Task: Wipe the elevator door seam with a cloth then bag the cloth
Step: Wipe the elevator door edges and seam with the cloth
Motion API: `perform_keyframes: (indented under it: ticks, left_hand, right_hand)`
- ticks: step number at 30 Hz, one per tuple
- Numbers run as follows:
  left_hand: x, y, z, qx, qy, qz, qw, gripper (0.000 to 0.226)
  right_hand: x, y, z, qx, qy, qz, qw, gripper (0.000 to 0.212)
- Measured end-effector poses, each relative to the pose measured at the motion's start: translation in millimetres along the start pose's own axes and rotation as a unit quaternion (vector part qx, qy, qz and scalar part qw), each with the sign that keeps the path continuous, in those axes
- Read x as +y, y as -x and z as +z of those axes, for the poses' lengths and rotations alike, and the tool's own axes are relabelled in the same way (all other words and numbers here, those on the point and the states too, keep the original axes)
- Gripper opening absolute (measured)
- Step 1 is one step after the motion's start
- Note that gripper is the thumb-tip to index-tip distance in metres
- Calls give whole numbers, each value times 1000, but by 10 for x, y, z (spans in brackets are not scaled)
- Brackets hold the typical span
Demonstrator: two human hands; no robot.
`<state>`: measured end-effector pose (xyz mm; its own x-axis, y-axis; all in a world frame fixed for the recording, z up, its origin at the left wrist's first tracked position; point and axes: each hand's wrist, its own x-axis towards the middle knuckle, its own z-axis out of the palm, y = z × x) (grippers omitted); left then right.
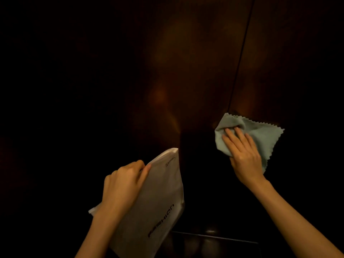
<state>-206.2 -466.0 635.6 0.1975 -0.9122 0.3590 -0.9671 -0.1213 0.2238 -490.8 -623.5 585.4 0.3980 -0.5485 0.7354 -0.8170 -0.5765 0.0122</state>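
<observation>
A thin dark seam (240,58) runs down the brown elevator door (186,62) from the upper right. My right hand (242,155) presses a pale green cloth (260,135) with zigzag edges flat against the door, right at the lower visible end of the seam. The fingers are spread over the cloth's bunched middle. My left hand (122,183) grips the edge of a white bag (158,202) with dark lettering, held tilted at lower centre, apart from the cloth.
The place is very dim. Faint reflections show on the door panel. A dark floor sill or threshold (214,237) with a thin bright line lies at the bottom centre. The left side is almost black.
</observation>
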Motion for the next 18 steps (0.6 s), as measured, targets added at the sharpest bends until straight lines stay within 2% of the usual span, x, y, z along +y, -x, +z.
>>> perform_keyframes:
  ticks: [4, 7, 12, 18]
  left_hand:
    - [-54, 121, 53, -6, -21, 5, 1000, 35]
    - [-71, 225, 102, 1, -25, -6, 1000, 32]
    - [-213, 433, 150, -14, -18, -29, 999, 31]
    - [-430, 732, -33, 3, -12, -112, 994, 34]
  right_hand:
    - [-44, 94, 120, 1, -19, 14, 1000, 43]
    - [-30, 299, 241, -26, -16, -6, 1000, 39]
    - [-41, 480, 338, -63, -64, -1, 996, 43]
    - [-565, 62, 319, 0, -196, -96, 976, 32]
